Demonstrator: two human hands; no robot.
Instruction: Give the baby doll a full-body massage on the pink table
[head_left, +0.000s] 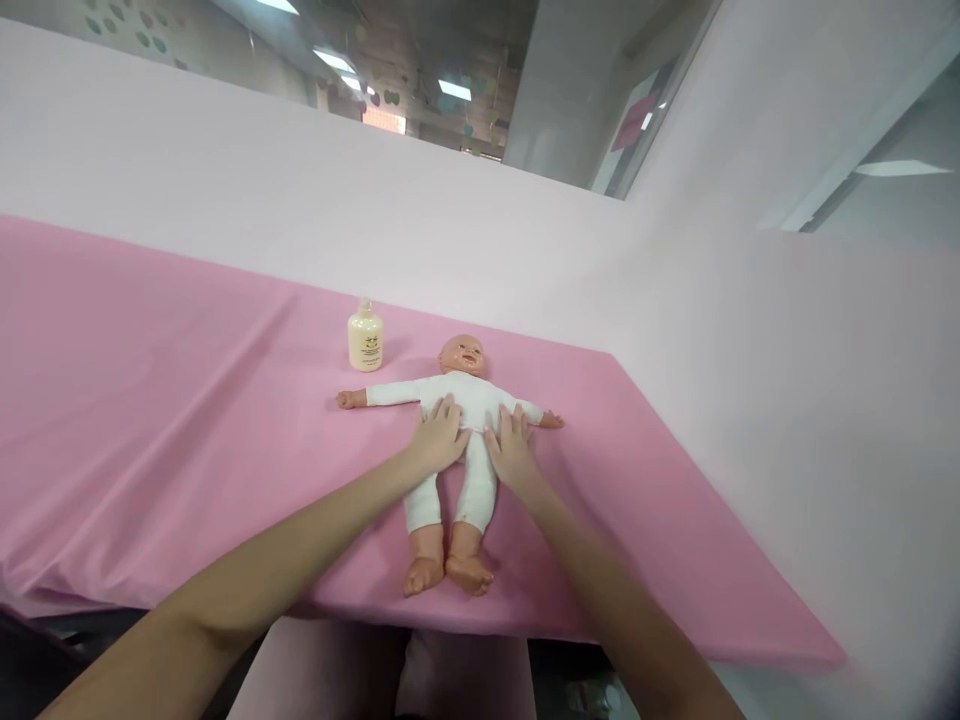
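Observation:
A baby doll in a white suit lies on its back, its head toward the wall and its bare feet toward me. Both its arms are stretched out sideways. My left hand rests on the left side of the doll's belly, fingers extended and holding nothing. On the other side of the belly lies my right hand, its fingers also spread and flat against the doll. A cream-coloured bottle with dark print stands upright beyond the doll's outstretched arm on the left.
A pink cloth covers the table, with folds at the left. White walls border it at the back and right. Above the back wall is a window with reflected lights. My legs are below the table's front edge.

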